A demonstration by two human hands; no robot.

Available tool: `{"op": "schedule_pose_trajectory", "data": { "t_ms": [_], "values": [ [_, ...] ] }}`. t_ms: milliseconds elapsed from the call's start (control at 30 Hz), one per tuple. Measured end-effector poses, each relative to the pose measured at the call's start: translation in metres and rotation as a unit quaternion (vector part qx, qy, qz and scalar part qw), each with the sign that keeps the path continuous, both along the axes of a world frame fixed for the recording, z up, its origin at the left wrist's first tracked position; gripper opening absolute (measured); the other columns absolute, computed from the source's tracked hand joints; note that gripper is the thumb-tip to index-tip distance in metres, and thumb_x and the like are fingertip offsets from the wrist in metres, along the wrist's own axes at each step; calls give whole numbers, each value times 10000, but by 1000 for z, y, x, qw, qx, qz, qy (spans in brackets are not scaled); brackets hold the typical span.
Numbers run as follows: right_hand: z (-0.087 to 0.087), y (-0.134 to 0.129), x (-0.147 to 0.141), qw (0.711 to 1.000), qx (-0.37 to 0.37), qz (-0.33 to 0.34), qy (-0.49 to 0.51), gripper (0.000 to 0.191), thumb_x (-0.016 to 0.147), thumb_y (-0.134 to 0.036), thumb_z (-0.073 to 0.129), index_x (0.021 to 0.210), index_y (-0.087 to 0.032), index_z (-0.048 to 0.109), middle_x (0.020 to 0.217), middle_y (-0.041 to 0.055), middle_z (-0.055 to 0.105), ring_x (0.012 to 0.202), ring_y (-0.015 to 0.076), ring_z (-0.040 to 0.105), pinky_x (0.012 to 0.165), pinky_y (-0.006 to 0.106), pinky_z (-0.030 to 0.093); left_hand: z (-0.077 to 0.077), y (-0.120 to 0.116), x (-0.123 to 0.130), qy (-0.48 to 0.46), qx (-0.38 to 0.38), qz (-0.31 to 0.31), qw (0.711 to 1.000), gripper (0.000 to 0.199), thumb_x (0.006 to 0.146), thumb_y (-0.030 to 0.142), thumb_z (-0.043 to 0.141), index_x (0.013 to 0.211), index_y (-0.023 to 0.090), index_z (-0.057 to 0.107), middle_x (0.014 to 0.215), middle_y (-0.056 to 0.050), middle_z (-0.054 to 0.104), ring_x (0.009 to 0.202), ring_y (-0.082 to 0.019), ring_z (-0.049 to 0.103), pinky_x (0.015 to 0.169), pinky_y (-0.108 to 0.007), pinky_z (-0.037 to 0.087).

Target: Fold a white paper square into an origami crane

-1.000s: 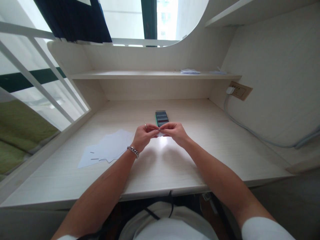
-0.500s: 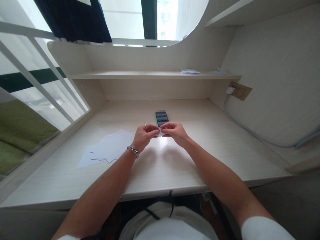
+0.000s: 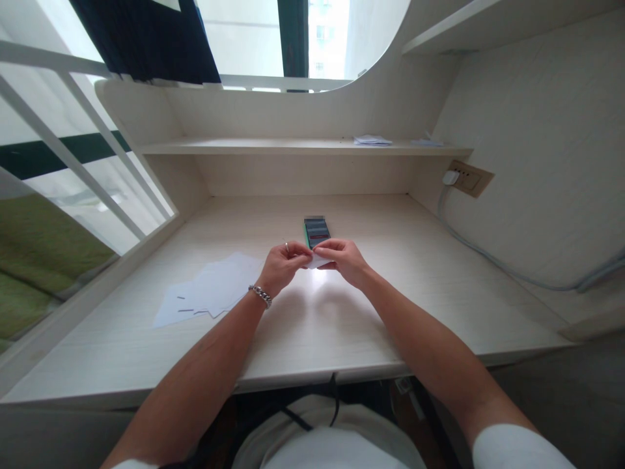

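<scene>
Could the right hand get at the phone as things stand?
Probably yes: the phone lies just beyond the right hand, its far end uncovered, though that hand's grip is taken by white paper.

Right grip (image 3: 346, 258) partly hides the paper (image 3: 318, 262) (details unclear).

hands (image 3: 279, 268): slim ring (image 3: 286, 247) on left | left wrist (image 3: 266, 287): chunky silver chain bracelet (image 3: 260, 296) | sleeves (image 3: 517, 446): white, short

Your pale wood-grain desk (image 3: 439, 286) carries a phone (image 3: 317, 228), dark screen up, near the middle, and overlapping white sheets (image 3: 222, 280) to your left. Above its back, your shelf (image 3: 268, 148) bears a small white paper stack (image 3: 372, 141) right of centre, another pale flat piece (image 3: 426, 142) farther right.
</scene>
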State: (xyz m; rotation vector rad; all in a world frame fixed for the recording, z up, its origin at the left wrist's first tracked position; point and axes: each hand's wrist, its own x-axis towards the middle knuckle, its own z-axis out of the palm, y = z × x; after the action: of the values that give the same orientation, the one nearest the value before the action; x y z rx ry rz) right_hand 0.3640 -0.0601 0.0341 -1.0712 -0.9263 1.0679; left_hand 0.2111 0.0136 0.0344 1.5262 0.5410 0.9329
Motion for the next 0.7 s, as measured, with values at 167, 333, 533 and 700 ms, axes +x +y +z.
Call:
{"op": "schedule_pose_trajectory", "data": {
  "t_ms": [167, 333, 533, 700],
  "values": [
    [1, 1, 0, 1000, -10, -14, -12, 288, 528, -314, 846, 728, -151, 718, 683, 23, 686, 656, 164, 655, 653, 326, 553, -1, 1, 1, 21, 10, -9, 1000, 159, 607, 240, 787, 707, 138, 718, 651, -25, 687, 611, -124, 613, 609, -253, 502],
    [0, 1, 1, 999, 0, -33, -24, 286, 531, -302, 846, 738, -144, 726, 704, 34, 689, 661, 163, 649, 681, 351, 558, -1, 0, 1, 1, -25, -17, 1000, 166, 620, 213, 747, 769, 144, 724, 714, -24, 698, 677, -137, 639, 646, -266, 531],
    [-3, 3, 0, 998, 12, -37, -47, 282, 551, -317, 826, 749, -141, 732, 706, 36, 695, 667, 167, 652, 680, 353, 561, -1, 0, 1, 9, -43, 0, 999, 253, 654, 317, 777, 816, 135, 706, 724, -37, 699, 680, -152, 647, 630, -287, 544],
    [-6, 4, 0, 998, 23, -27, -56, 281, 559, -332, 820, 748, -142, 735, 696, 35, 696, 651, 159, 648, 659, 337, 561, -4, 3, 2, 4, -26, -10, 1000, 320, 619, 340, 830, 816, 124, 699, 719, -50, 711, 650, -143, 645, 618, -272, 522]
  ]
}}
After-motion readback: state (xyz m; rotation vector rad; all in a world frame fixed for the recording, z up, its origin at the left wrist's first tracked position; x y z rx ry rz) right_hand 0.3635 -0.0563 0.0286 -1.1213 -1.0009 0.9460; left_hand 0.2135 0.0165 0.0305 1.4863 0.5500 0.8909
